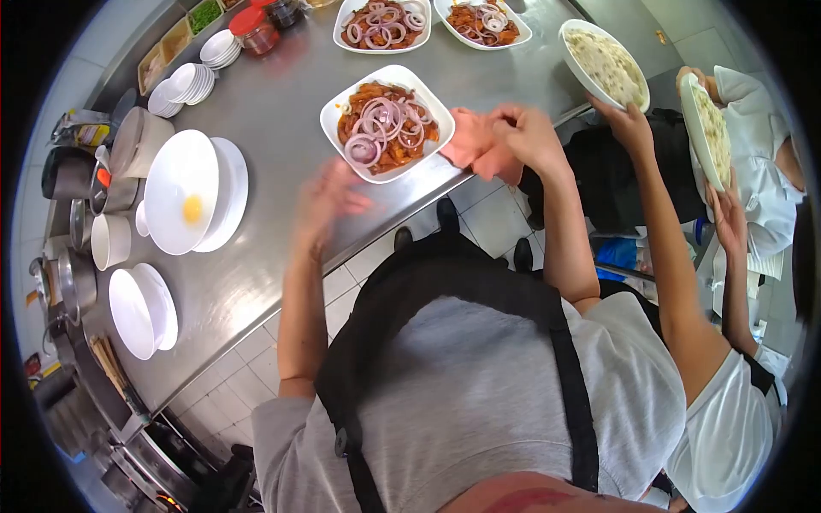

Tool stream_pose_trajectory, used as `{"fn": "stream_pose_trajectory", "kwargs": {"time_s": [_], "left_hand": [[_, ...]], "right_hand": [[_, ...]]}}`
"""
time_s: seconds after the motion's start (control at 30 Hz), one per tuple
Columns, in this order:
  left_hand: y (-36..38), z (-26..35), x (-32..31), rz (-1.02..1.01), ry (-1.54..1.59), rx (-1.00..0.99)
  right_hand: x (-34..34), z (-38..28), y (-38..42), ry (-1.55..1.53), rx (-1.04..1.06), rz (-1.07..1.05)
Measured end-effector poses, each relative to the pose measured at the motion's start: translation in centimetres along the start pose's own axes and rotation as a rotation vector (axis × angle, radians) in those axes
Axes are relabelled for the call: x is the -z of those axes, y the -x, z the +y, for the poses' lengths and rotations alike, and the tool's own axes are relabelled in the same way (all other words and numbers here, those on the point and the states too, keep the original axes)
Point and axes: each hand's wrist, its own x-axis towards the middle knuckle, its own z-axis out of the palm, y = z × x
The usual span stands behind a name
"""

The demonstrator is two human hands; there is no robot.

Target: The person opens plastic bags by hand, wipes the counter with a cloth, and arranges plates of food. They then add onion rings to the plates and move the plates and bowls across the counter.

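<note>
In front of me a square white bowl (332, 120) of saucy reddish-brown food topped with sliced onion rings (385, 128) sits on the steel counter. At its lower left corner is my left hand (329, 198), smeared by motion, fingers stretched out and nothing in them. My right hand (532, 141) pinches a salmon-coloured cloth (479, 145), which lies against the bowl's right side and hangs over the counter edge.
Two more onion-topped dishes, one bowl (340, 38) and another (523, 39), stand at the back. On the right, other people's hands hold two plates of pale food (607, 68). White bowls (175, 188) and stacked saucers (190, 83) stand left; jars (254, 32) are behind.
</note>
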Motion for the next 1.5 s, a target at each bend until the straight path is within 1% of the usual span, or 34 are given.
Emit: {"fn": "stream_pose_trajectory", "kwargs": {"time_s": [0.03, 0.07, 0.13, 0.2, 0.27, 0.3, 0.37, 0.4, 0.43, 0.47, 0.5, 0.53, 0.57, 0.6, 0.67, 0.7, 0.77, 0.8, 0.83, 0.87, 0.97, 1.0, 1.03, 1.07, 1.1, 1.13, 1.17, 1.2, 1.27, 1.3, 1.33, 1.4, 1.47, 1.5], "left_hand": [[-1.2, 0.4, 1.8, 0.106, -0.146, -0.105], [-2.7, 0.9, 3.2, 0.211, -0.29, -0.211], [-5.6, 2.9, 4.0, 0.277, -0.355, -0.324], [-8.9, 5.1, 4.3, 0.266, -0.669, -0.425], [-13.4, 6.1, 4.9, 0.087, -0.958, -0.632], [-15.0, 7.0, 4.3, 0.09, -0.955, -0.633], [-16.9, 8.6, 2.9, -0.186, -1.241, -0.385], [-17.0, 8.8, 2.4, -0.193, -1.239, -0.4], [-17.0, 8.9, 1.9, -0.221, -1.314, -0.465], [-17.1, 9.1, 1.2, -0.253, -1.388, -0.534], [-17.1, 9.2, 0.8, -0.271, -1.385, -0.558], [-16.9, 9.3, 0.7, -0.234, -1.426, -0.513], [-16.7, 9.1, 0.7, -0.195, -1.468, -0.458], [-16.5, 8.7, 0.8, -0.207, -1.469, -0.455], [-15.3, 7.4, 1.7, -0.106, -1.147, -0.499], [-14.2, 7.2, 2.0, -0.098, -1.152, -0.473], [-12.0, 7.9, 1.8, -0.1, -0.955, -0.289], [-11.3, 7.7, 2.3, -0.089, -0.958, -0.282], [-10.6, 7.5, 2.6, -0.115, -0.865, -0.239], [-10.0, 7.4, 2.7, -0.141, -0.771, -0.2], [-8.3, 7.0, 2.8, -0.105, -0.658, -0.187], [-7.7, 6.7, 3.0, -0.102, -0.66, -0.195], [-7.3, 6.2, 3.1, -0.064, -0.572, -0.159], [-7.2, 5.9, 2.9, -0.038, -0.482, -0.129], [-7.0, 5.6, 2.7, -0.058, -0.482, -0.151], [-6.6, 5.3, 2.5, -0.057, -0.407, -0.11], [-6.4, 5.0, 2.3, -0.061, -0.338, -0.069], [-6.4, 4.7, 2.0, -0.091, -0.343, -0.093], [-6.9, 4.0, 0.6, -0.063, -0.277, -0.082], [-7.3, 3.8, -0.5, -0.095, -0.281, -0.095], [-7.6, 3.8, -1.6, -0.117, -0.267, -0.07], [-8.5, 3.7, -3.6, -0.138, -0.257, -0.047], [-9.4, 3.3, -5.5, -0.127, -0.25, -0.084], [-10.2, 2.8, -5.8, -0.161, -0.182, -0.085]], "right_hand": [[-0.2, 0.7, -0.8, 0.062, 0.01, 0.08], [-0.6, 0.4, -1.4, 0.061, 0.01, 0.078], [-1.9, -0.6, -2.3, 0.106, 0.099, 0.164], [-3.6, -1.0, -3.3, 0.045, 0.134, 0.159], [-4.4, -1.2, -4.3, -0.01, 0.176, 0.15], [-4.6, -1.3, -4.6, 0.009, 0.163, 0.131], [-5.2, -1.5, -4.8, 0.029, 0.148, 0.115], [-5.2, -1.6, -5.0, 0.037, 0.091, 0.079], [-4.9, -1.6, -5.2, 0.046, 0.031, 0.051], [-4.9, -1.2, -5.3, 0.056, 0.027, 0.076], [-5.0, -0.6, -5.3, -0.003, 0.092, 0.086], [-5.1, -0.6, -5.1, -0.065, 0.156, 0.091], [-5.2, -0.5, -4.7, -0.198, 0.059, 0.059], [-5.0, -0.7, -4.2, -0.2, 0.049, 0.063], [-5.3, -1.4, -3.1, -0.607, -0.033, 0.044], [-5.8, -0.5, -3.4, -0.766, -0.069, -0.003], [-5.9, 0.8, -3.8, -0.731, -0.074, -0.053], [-5.8, 0.5, -3.8, -0.68, -0.062, -0.078], [-5.6, 0.0, -3.3, -0.686, -0.12, -0.098], [-5.6, 0.1, -3.2, -0.687, -0.115, -0.102], [-5.9, 0.0, -2.6, -0.725, -0.123, -0.144], [-5.9, -0.4, -1.9, -0.894, -0.202, -0.157], [-5.7, -0.8, -1.5, -1.062, -0.277, -0.163], [-6.5, 0.4, -1.7, -1.083, -0.204, -0.17], [-7.1, 0.8, -1.2, -1.149, -0.186, -0.139], [-7.3, 0.6, -0.3, -1.214, -0.168, -0.108], [-7.2, 0.4, 0.7, -1.298, -0.166, -0.152], [-6.9, 0.1, 1.5, -1.379, -0.157, -0.194], [-6.3, 0.2, 2.8, -1.427, -0.076, -0.227], [-6.6, 1.1, 3.0, -1.407, -0.048, -0.212], [-5.8, 0.5, 3.8, -1.396, -0.035, -0.253], [-5.8, 1.7, 4.0, -1.246, -0.022, -0.245], [-5.3, 1.6, 4.2, -1.237, 0.022, -0.254], [-5.3, 1.4, 4.3, -1.228, 0.056, -0.276]]}}
